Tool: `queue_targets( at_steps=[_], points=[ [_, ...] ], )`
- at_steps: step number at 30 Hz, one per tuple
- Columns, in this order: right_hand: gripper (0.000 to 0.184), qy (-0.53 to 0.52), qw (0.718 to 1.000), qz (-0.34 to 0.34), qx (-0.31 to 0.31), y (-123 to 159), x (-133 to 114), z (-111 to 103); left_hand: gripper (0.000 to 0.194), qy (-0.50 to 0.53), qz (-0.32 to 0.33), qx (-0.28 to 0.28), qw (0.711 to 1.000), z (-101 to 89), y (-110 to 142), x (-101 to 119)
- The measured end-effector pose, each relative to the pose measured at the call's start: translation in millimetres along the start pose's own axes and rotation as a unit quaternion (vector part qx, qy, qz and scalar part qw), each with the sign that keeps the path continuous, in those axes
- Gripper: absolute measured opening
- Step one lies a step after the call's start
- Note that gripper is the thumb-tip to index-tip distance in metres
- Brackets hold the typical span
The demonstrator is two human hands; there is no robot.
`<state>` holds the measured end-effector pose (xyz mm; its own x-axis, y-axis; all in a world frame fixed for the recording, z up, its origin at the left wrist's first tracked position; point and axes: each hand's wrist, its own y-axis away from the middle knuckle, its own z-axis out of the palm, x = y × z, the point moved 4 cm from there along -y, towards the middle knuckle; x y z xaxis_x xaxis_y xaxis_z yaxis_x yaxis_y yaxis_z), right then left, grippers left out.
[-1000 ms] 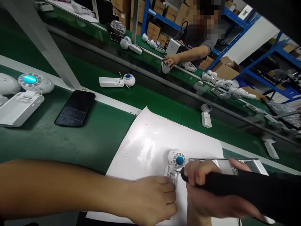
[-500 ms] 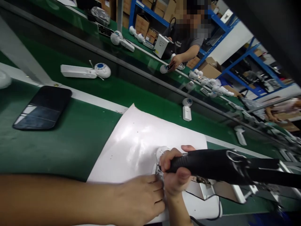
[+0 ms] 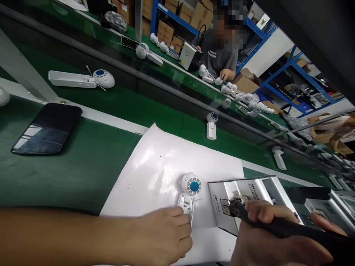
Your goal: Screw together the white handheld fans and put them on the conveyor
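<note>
A small white fan (image 3: 191,184) with a blue hub lies on a white sheet (image 3: 155,173), its white base (image 3: 186,205) pointing toward me. My left hand (image 3: 166,236) rests at the lower end of that base, with its fingers gripping the base. My right hand (image 3: 277,232) is shut around the handle of a black soldering iron (image 3: 288,228). The iron's tip end reaches into a silver metal stand (image 3: 244,201), which sits on the sheet's right corner. The tip itself is hidden by the holder parts.
Several white fans lie along the green conveyor belt beyond a metal rail. A black smartphone (image 3: 47,128) lies at left. A seated co-worker (image 3: 219,55) works across the belt, with a hand (image 3: 227,75) near the fans. Blue shelving holds cardboard boxes behind.
My right hand has moved right, away from the fan, taking the soldering iron to the metal stand. The fan is now uncovered, and my left hand stays on its base.
</note>
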<state>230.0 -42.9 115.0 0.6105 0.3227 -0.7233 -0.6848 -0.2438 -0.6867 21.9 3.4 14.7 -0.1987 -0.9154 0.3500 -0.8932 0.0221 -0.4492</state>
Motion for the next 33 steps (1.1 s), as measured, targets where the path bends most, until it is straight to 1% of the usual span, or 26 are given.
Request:
queue_targets(
  at_steps=[1,3,5,6,7,9,11,14,18,24,25,27,29,31,32,33],
  points=[
    [0.049,-0.018,0.999,-0.011,-0.028,1.5,-1.2,2.6,0.018,0.001,0.002,0.0,1.0,1.0,0.1,0.2],
    [0.048,-0.068,0.989,-0.002,-0.128,7.8,-5.0,11.9,0.019,0.0,0.009,0.005,1.0,2.4,0.4,0.4],
    [0.05,-0.133,0.962,0.04,-0.234,19.8,-10.0,24.9,0.018,-0.004,0.015,0.0,1.0,3.4,0.4,0.3],
    [0.051,-0.166,0.951,0.061,-0.254,26.3,-12.5,30.8,0.018,-0.005,0.018,-0.005,1.0,3.6,0.3,0.3],
    [0.052,-0.191,0.946,0.08,-0.248,32.3,-14.1,36.1,0.018,-0.004,0.021,-0.011,1.0,3.6,0.1,0.2],
    [0.056,-0.22,0.948,0.109,-0.203,42.2,-13.5,45.7,0.018,0.0,0.022,-0.016,1.0,2.4,-0.5,0.0],
    [0.06,-0.223,0.953,0.121,-0.164,48.5,-8.8,53.3,0.02,0.002,0.02,-0.016,1.0,0.6,-1.0,-0.2],
    [0.059,-0.225,0.951,0.131,-0.167,52.1,1.0,61.4,0.018,-0.006,0.018,-0.022,1.0,-0.2,-1.3,0.0],
    [0.051,-0.221,0.944,0.168,-0.177,56.6,12.5,67.3,0.018,-0.012,0.012,-0.018,1.0,-0.1,-1.4,0.8],
    [0.046,-0.22,0.939,0.203,-0.171,68.3,19.1,72.1,0.016,-0.031,0.016,-0.012,0.999,-3.5,-3.3,1.1],
    [0.045,-0.222,0.938,0.206,-0.17,69.9,19.4,72.9,0.018,-0.043,0.019,-0.01,0.999,-3.9,-3.5,1.3],
    [0.043,-0.228,0.937,0.205,-0.17,72.2,18.7,75.5,0.028,-0.077,0.018,-0.003,0.997,-3.3,-2.5,2.8],
    [0.041,-0.237,0.934,0.2,-0.177,71.7,15.8,78.3,0.037,-0.108,-0.004,0.008,0.994,-0.6,1.0,5.5],
    [0.046,-0.252,0.93,0.191,-0.187,65.8,11.1,76.7,0.039,-0.128,-0.042,0.023,0.991,2.0,6.9,7.4],
    [0.05,-0.264,0.931,0.174,-0.184,59.8,8.2,72.1,0.038,-0.135,-0.065,0.031,0.988,1.6,10.4,6.3],
    [0.05,-0.274,0.933,0.144,-0.186,52.3,4.8,65.5,0.037,-0.142,-0.093,0.03,0.985,-0.4,13.9,2.1]
  ],
)
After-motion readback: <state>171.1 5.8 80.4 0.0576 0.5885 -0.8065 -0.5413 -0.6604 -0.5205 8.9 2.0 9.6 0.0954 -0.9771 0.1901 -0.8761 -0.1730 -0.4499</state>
